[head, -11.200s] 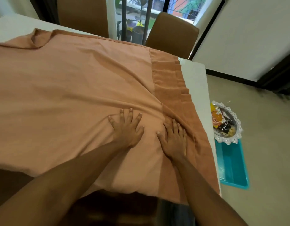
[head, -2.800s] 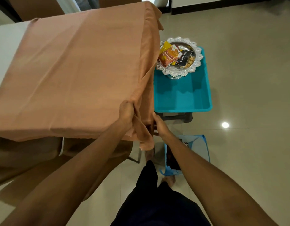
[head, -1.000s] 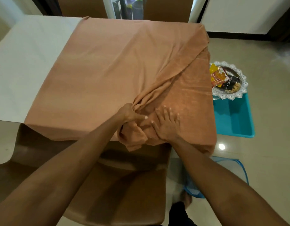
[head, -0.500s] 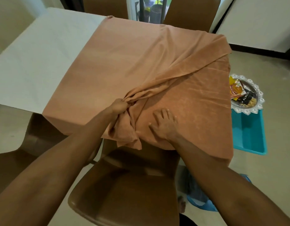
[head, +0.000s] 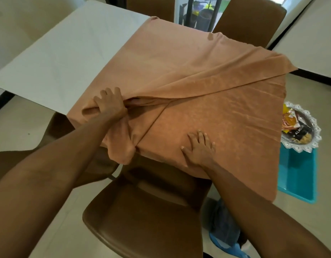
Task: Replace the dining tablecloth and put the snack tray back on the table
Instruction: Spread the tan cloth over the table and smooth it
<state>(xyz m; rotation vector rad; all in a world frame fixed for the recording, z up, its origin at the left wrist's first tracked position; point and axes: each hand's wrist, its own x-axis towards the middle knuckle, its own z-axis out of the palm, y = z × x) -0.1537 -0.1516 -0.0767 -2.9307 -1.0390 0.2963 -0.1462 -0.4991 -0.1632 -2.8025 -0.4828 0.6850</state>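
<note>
One orange cloth lies on the one table. It covers the table's right part, and the left part shows bare white. A wide flap of the cloth is folded back on a slant across the table's right half. Its edge runs from the far right corner down to the near edge.

Two hands are on the cloth. The left hand clenches a bunch of cloth at the table's near edge, fingers curled over the gather. A loose end hangs off the edge below the wrist. The right hand lies flat and released on the cloth with fingers spread. It is just inside the near edge, to the right of the bunch.

Four chairs stand round the table. Two are at the near side, one under the arms and one further left, and two are at the far side.

One snack tray, silver with a scalloped white rim, is off the table, low beside its right edge, which hides part of it. It holds packets: one orange, one black, and a yellow bit behind them. Whether there are more cannot be told. The tray overlaps the far end of one teal bin, also right of the table.

One blue bag lies on the floor below the table's near right corner. Its contents are too dim to tell.
</note>
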